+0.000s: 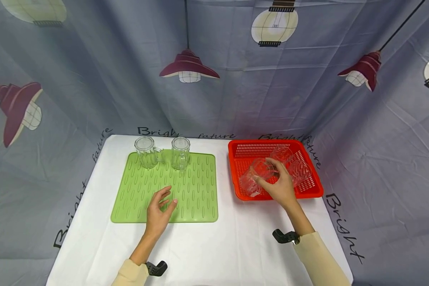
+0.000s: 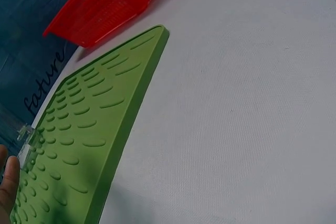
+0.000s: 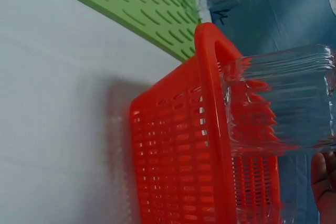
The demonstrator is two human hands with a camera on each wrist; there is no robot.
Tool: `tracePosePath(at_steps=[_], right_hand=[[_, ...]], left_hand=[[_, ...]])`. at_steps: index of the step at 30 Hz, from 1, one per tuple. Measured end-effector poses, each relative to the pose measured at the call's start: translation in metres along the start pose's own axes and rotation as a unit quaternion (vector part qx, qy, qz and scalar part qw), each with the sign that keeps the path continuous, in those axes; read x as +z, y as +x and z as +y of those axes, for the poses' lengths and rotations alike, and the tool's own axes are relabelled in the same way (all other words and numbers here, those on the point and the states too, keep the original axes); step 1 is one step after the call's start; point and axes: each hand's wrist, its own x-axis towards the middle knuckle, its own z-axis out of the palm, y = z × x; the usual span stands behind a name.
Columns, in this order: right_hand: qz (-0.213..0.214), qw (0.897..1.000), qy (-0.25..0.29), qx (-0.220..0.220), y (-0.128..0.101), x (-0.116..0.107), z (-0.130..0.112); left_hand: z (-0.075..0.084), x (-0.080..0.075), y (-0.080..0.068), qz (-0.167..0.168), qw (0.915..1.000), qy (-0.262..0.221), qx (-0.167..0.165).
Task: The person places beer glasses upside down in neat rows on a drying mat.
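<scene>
My right hand (image 1: 277, 184) grips a clear ribbed glass mug (image 1: 254, 178) lying on its side at the near left of the red basket (image 1: 236, 151). In the right wrist view that glass mug (image 3: 283, 103) pokes over the red basket (image 3: 178, 156) rim, with a fingertip (image 3: 323, 179) at its base. Two more glass mugs (image 1: 296, 169) lie deeper in the basket. My left hand (image 1: 159, 212) hovers open over the near part of the green ribbed mat (image 1: 196, 186), fingers relaxed, holding nothing. Two glass mugs (image 1: 147, 151) (image 1: 180, 153) stand upright at the mat's far edge.
The white table (image 1: 236, 242) is hemmed by a grey curtain printed with lamps on all three sides. The left wrist view shows the green mat (image 2: 89, 129), bare white table (image 2: 236, 119) and the red basket (image 2: 105, 6) far off.
</scene>
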Motion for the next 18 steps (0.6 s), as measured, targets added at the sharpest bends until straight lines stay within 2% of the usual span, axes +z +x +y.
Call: tracePosePath(at_steps=[11, 18], right_hand=[[0.018, 0.999, 0.014, -0.028, -0.004, 0.001, -0.012], [0.032, 0.997, 0.024, -0.061, -0.007, 0.003, -0.016]], left_hand=[[0.000, 0.003, 0.000, -0.009, 0.9999, -0.006, 0.003], [-0.002, 0.004, -0.001, -0.008, 0.9999, -0.012, 0.004]])
